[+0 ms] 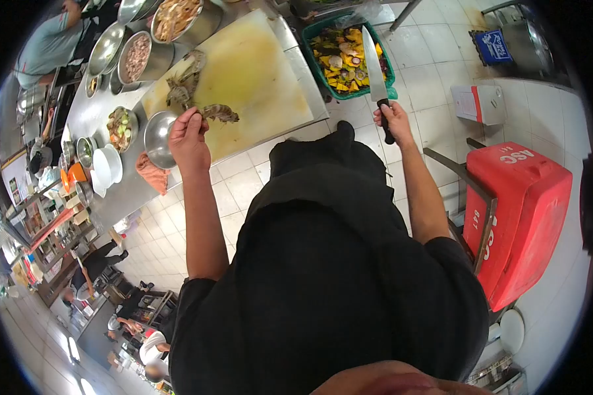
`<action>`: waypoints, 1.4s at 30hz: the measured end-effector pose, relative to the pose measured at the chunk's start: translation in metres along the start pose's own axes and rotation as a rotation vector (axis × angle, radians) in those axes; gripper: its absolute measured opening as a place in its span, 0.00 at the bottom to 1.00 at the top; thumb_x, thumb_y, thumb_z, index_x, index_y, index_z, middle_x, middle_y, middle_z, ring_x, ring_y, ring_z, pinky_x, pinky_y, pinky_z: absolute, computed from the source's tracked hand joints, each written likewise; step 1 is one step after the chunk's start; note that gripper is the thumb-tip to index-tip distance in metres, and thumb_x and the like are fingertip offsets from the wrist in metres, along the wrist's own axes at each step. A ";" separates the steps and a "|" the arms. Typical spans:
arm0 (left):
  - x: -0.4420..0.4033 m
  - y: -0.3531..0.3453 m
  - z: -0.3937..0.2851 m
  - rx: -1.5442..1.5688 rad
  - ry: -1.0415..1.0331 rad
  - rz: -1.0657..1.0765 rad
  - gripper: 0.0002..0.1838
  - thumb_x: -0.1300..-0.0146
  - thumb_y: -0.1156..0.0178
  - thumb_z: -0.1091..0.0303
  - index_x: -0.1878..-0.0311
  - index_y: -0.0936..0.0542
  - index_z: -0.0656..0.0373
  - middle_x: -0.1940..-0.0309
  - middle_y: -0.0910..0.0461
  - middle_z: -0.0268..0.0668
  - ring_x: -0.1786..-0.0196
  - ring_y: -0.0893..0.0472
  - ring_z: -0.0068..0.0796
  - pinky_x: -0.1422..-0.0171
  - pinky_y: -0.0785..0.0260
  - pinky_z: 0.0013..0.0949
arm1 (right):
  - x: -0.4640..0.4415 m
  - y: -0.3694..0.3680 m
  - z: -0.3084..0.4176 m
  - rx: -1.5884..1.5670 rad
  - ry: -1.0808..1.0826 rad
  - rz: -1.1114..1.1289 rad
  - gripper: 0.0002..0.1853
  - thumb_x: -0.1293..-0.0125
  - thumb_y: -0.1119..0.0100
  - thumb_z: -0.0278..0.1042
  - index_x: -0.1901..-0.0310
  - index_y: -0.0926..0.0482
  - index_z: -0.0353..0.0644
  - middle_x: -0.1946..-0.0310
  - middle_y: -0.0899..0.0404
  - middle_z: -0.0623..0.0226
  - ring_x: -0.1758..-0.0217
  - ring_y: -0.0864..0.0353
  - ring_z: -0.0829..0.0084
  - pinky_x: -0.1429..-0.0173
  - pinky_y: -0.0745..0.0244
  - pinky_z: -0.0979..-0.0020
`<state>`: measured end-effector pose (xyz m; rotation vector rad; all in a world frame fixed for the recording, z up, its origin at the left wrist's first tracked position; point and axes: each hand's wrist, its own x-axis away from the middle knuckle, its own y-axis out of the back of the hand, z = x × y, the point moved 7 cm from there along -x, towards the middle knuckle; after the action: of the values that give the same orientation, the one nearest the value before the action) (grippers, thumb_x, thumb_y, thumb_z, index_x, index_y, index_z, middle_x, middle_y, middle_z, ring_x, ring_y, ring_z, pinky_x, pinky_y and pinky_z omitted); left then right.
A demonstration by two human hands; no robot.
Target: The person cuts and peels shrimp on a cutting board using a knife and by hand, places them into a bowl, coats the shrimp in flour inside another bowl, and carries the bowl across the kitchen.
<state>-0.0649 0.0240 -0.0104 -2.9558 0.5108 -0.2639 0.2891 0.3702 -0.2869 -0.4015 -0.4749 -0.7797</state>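
My left hand (190, 139) is closed, its thumb and fingers pinched at one end of a grey-brown prawn (221, 114) over the cutting board. More prawns (184, 82) lie on the yellow-stained white board (257, 79), just beyond my fingers. My right hand (395, 122) grips the black handle of a large kitchen knife (374, 69). The blade points away from me, past the right edge of the board and beside a green bin. Close to my left hand stands a metal bowl (159, 139), partly hidden by the hand.
The green bin (390, 69) holds yellow and dark food scraps. Pots of meat pieces (136, 58) and sliced food (176, 20) stand at the far left of the table, with an orange cloth (153, 174) at its edge. A red box (514, 217) is at right. Several people are at left.
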 end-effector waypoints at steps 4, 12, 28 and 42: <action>-0.001 -0.022 0.008 -0.019 0.066 -0.004 0.09 0.36 0.42 0.79 0.53 0.21 0.66 0.63 0.20 0.36 0.66 0.24 0.25 0.59 0.28 0.26 | 0.007 0.049 -0.098 0.023 -0.365 -0.222 0.13 0.29 0.49 0.41 0.57 0.29 0.38 0.76 0.24 0.63 0.82 0.26 0.73 0.80 0.29 0.72; -0.002 -0.056 0.022 0.011 0.132 -0.058 0.07 0.36 0.42 0.79 0.55 0.21 0.65 0.66 0.21 0.34 0.68 0.24 0.24 0.61 0.29 0.25 | 0.123 0.138 -0.179 0.140 -0.539 -0.337 0.13 0.29 0.50 0.41 0.64 0.30 0.39 0.83 0.31 0.66 0.89 0.34 0.75 0.87 0.39 0.70; -0.001 -0.059 0.028 -0.019 0.190 -0.122 0.07 0.36 0.42 0.79 0.55 0.22 0.66 0.66 0.22 0.36 0.67 0.24 0.25 0.61 0.30 0.26 | 0.095 0.161 -0.037 0.171 -0.126 -0.330 0.12 0.30 0.47 0.37 0.65 0.26 0.36 0.81 0.26 0.69 0.82 0.28 0.78 0.78 0.33 0.75; -0.005 -0.025 0.037 0.093 0.154 -0.117 0.07 0.36 0.40 0.78 0.55 0.21 0.65 0.66 0.21 0.35 0.67 0.23 0.26 0.61 0.29 0.28 | 0.181 0.008 0.080 0.617 -0.049 0.280 0.11 0.33 0.41 0.32 0.53 0.22 0.36 0.78 0.28 0.75 0.74 0.34 0.85 0.70 0.36 0.78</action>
<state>-0.0546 0.0528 -0.0431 -2.8922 0.3323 -0.5163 0.3868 0.3129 -0.1243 0.0901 -0.6604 -0.3236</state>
